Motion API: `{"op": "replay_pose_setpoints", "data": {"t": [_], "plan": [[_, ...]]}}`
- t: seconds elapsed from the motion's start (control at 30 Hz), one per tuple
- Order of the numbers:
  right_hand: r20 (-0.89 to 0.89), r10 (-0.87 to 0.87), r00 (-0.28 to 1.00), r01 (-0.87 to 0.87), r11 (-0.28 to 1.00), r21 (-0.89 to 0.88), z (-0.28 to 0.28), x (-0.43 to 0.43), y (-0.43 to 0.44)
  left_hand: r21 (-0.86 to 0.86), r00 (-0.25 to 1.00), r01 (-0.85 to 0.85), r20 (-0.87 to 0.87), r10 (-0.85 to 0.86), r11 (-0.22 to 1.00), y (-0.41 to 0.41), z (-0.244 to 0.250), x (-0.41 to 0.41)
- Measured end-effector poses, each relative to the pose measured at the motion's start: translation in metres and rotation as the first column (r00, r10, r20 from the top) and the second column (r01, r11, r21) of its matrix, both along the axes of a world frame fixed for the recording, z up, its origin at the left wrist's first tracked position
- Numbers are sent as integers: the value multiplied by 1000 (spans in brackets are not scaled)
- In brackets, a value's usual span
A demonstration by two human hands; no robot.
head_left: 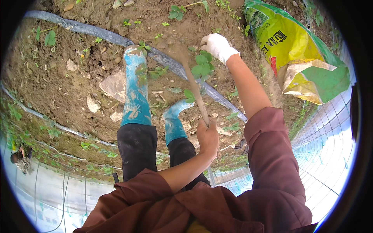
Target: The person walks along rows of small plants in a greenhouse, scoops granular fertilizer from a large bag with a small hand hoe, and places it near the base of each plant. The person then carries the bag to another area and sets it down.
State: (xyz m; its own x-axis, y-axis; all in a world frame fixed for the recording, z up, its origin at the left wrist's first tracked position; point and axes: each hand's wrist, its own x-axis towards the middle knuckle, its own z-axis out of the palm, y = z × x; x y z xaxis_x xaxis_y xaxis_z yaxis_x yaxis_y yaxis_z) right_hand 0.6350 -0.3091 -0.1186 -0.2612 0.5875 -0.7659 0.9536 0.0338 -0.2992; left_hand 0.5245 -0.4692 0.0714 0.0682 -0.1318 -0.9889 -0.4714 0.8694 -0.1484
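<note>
My left hand (207,134), bare, is closed around the lower end of a wooden tool handle (194,84). The handle runs up and away over the soil, and its far end is blurred, so the tool's head cannot be made out. My right hand (216,46), in a white glove, is low over the soil with its fingers curled, just above and right of a leafy green plant (202,65). Whether its fingers hold anything is hidden. A grey drip hose (172,66) passes beneath the handle.
My muddy blue rubber boots (135,87) stand among stones, with a large flat stone (113,86) beside one. A green and yellow printed sack (291,46) lies at the right. Small plants and another hose (61,126) are at the left. A person (22,158) is at the far left.
</note>
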Motion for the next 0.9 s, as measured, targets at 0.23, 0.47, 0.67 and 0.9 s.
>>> {"op": "replay_pose_setpoints", "data": {"t": [0.23, 0.47, 0.67, 0.9], "plan": [[58, -210, 976, 204, 974, 95, -14, 3, -10, 28, 1000, -8, -5, 8, 1000, -8, 0, 3], [-124, -976, -182, 983, -179, -34, -20, 77, -87, 40, 1000, -14, -13, 15, 999, -7, -3, -2], [38, -716, 697, 696, 689, 205, -10, 12, -114, 65, 998, -57, -21, 58, 996, 11, -1, -6], [-88, -644, 760, 566, 590, 576, -34, -28, -124, 80, 999, 16, -32, -13, 997, 4, -6, -2]]}}
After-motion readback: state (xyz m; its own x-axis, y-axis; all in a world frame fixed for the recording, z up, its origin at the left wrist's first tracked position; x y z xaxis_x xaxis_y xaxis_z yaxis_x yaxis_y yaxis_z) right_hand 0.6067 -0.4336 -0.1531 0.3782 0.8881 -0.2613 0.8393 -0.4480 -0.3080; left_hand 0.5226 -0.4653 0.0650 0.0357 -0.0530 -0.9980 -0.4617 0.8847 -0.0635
